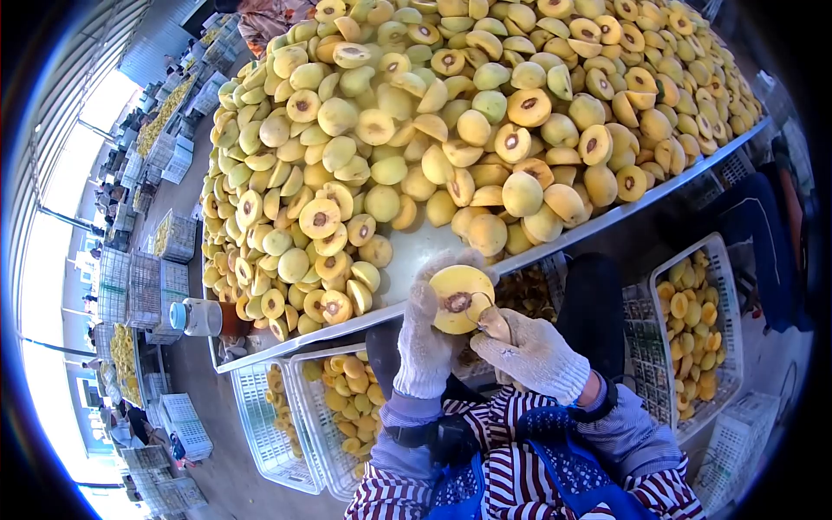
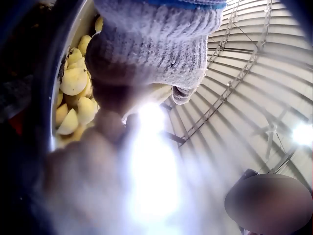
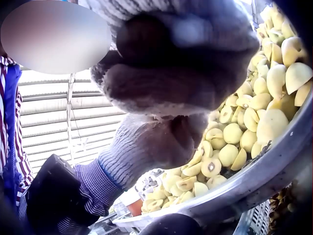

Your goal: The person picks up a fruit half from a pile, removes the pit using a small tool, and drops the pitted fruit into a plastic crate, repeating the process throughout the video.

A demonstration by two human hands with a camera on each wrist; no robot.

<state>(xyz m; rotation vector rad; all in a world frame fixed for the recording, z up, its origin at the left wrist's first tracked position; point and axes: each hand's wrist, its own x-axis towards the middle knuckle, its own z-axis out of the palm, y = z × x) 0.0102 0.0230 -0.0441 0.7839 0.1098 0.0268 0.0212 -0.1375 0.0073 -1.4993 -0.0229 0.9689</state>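
Observation:
My left hand (image 1: pixel 422 342), in a pale knitted glove, holds a halved yellow peach (image 1: pixel 450 321) with its cut face up. A brown hollow marks the middle of the fruit. My gloved right hand (image 1: pixel 541 354) pinches a small tool with a tan handle (image 1: pixel 494 324), its thin curved metal end at the edge of the hollow. Both hands are close together over my lap, at the near rim of the table. In the right wrist view, the right glove (image 3: pixel 166 90) is in front of the left glove (image 3: pixel 139 147) and hides the fruit. Glare covers much of the left wrist view.
Halved peaches (image 1: pixel 381 130) are heaped on a metal-rimmed table (image 1: pixel 425 251). Crates of halves stand below, at left (image 1: pixel 299 407) and right (image 1: pixel 732 338). A lidded jar (image 1: pixel 204 318) stands by the left corner. Another person's leg (image 1: pixel 763 243) is at far right.

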